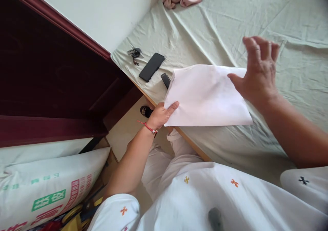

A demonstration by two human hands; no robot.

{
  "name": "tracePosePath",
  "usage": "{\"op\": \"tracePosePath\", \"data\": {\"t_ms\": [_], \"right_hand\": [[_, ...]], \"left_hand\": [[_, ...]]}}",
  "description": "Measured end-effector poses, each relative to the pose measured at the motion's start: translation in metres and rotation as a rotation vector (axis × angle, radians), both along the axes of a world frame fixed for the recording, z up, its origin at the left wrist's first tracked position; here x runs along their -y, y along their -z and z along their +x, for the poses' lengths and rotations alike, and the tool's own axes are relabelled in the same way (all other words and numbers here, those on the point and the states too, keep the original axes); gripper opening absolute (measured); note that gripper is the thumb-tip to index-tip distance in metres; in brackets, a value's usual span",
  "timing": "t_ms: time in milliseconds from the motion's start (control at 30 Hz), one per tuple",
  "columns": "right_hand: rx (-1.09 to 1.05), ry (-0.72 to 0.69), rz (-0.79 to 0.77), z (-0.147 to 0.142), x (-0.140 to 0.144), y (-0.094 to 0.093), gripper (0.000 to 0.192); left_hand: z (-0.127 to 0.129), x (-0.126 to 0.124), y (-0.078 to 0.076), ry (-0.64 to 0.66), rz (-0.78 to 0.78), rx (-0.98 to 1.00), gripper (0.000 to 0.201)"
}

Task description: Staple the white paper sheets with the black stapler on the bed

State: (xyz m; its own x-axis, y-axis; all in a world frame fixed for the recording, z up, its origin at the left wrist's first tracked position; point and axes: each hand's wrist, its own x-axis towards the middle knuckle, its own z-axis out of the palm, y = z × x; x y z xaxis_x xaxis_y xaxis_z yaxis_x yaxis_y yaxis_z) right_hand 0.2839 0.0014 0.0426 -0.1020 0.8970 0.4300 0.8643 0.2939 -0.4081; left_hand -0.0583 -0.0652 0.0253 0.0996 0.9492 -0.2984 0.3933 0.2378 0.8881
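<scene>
left hand [161, 115]: we're pinching the near corner of the folded white cloth [207, 96]
right hand [257, 70]: fingers spread, over the cloth's far edge
bed [205, 29]: under it all

My left hand [161, 115] pinches the near-left corner of the folded white cloth [207, 96] on the bed [256, 16]. My right hand [257, 70], fingers spread, is at its far-right edge. A phone [151, 67] lies nearby.

A folded cloth [207, 96] lies on the bed [217, 26], with a phone [151, 67] and keys [134, 53] to its left.
</scene>
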Motion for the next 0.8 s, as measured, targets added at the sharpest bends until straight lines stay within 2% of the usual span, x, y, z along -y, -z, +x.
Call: {"op": "tracePosePath", "data": {"t_ms": [67,200,267,333,400,500,600,800], "right_hand": [[0.018,-0.077,0.015,-0.011,0.005,-0.014,0.072],[-0.030,-0.344,-0.152,-0.021,0.006,-0.025,0.064],[-0.037,-0.395,-0.272,-0.020,0.004,-0.027,0.053],[-0.096,-0.384,-0.389,-0.018,0.002,-0.028,0.043],[-0.192,-0.351,-0.495,-0.017,0.002,-0.026,0.041],[-0.317,-0.258,-0.624,-0.019,0.000,-0.016,0.033],[-0.422,-0.158,-0.691,-0.019,-0.004,0.002,0.027],[-0.570,0.015,-0.772,-0.012,-0.011,0.029,0.022]], "left_hand": [[0.007,0.001,-0.010,0.040,-0.034,-0.004,0.072],[0.015,0.002,-0.026,0.121,-0.109,0.011,0.068],[0.015,0.001,-0.029,0.151,-0.150,0.038,0.066],[0.013,-0.001,-0.026,0.156,-0.192,0.085,0.066],[0.011,-0.004,-0.018,0.136,-0.239,0.134,0.066],[0.007,-0.009,-0.005,0.063,-0.271,0.196,0.064],[0.002,-0.013,0.005,-0.060,-0.203,0.214,0.059],[-0.004,-0.018,0.013,-0.263,-0.098,0.084,0.050]]}}
